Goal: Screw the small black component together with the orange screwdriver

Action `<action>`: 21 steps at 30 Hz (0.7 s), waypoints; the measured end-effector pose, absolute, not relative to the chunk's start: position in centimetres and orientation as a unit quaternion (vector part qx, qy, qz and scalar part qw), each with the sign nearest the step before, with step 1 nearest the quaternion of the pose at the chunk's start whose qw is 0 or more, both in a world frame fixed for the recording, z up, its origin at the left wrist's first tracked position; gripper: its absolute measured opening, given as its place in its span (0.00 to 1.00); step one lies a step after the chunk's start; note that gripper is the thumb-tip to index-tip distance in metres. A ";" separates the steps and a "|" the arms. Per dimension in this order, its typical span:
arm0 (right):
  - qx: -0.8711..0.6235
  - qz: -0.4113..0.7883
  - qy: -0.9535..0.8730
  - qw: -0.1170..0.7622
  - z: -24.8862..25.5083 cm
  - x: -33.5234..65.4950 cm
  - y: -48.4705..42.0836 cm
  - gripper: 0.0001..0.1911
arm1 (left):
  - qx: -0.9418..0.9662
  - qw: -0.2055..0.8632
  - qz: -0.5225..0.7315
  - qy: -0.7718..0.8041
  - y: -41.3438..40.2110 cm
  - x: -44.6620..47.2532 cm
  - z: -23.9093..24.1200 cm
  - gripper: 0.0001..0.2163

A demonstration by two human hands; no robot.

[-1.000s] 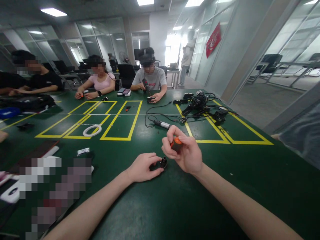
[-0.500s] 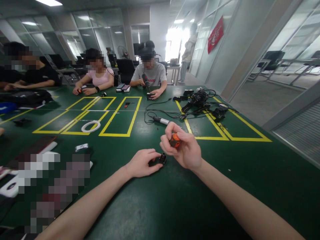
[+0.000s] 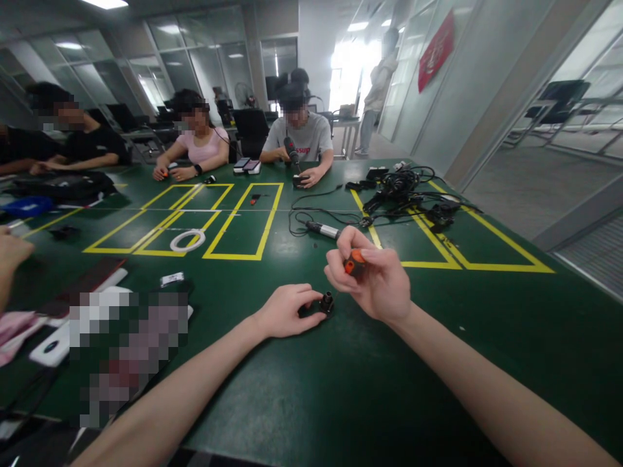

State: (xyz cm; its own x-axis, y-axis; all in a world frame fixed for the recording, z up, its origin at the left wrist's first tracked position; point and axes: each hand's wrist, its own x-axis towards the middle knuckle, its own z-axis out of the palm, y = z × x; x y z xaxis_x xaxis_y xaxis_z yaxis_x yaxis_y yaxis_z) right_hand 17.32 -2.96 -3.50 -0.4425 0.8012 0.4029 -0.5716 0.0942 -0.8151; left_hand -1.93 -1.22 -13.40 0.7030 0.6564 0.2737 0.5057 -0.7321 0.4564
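My left hand [image 3: 292, 310] rests on the green table, thumb and fingers closed around a small black part [image 3: 328, 302] with a short round neck pointing up. The part stands on the tabletop. Raised just above and to the right of it, my right hand [image 3: 377, 275] grips a short orange-and-black handle [image 3: 354, 263]. It looks like a screwdriver handle, with an orange end and a dark hole facing left. Any shaft or tip is hidden by my fingers.
Beyond my hands lie a silver-and-black cylindrical tool [image 3: 323, 229] with a cord, a heap of black cables [image 3: 396, 188] and a white ring [image 3: 187, 240]. Pouches and devices crowd the left. Across the table a co-worker holds a power driver [image 3: 292, 150]. Another person's hand [image 3: 12, 256] reaches in at left.
The camera view has shifted, so the scene sits further right. The orange-and-black handle has turned slightly in my right hand. A person's hand has come further in at the left edge.
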 end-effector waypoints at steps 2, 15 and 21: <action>-0.114 0.655 -0.534 0.522 -3.4 17.3 -2.9 0.12 | 0.907 0.174 0.210 0.321 -1.2 -1.9 -13.4 0.09; -0.095 0.674 -0.521 0.516 -3.6 17.1 -3.0 0.11 | 0.907 0.174 0.211 0.321 -1.2 -2.0 -13.5 0.10; -0.097 0.652 -0.547 0.516 -3.3 17.0 -2.9 0.21 | 0.907 0.177 0.213 0.316 -1.2 -2.0 -13.4 0.09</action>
State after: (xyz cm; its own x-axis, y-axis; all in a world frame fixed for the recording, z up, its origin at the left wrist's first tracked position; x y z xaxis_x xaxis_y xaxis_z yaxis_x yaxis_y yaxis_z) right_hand 17.04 -2.92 -3.32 -0.4485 0.7795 0.4373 -0.5667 0.1304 -0.8136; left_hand -1.98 -1.18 -13.41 0.7092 0.6495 0.2741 0.4993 -0.7373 0.4551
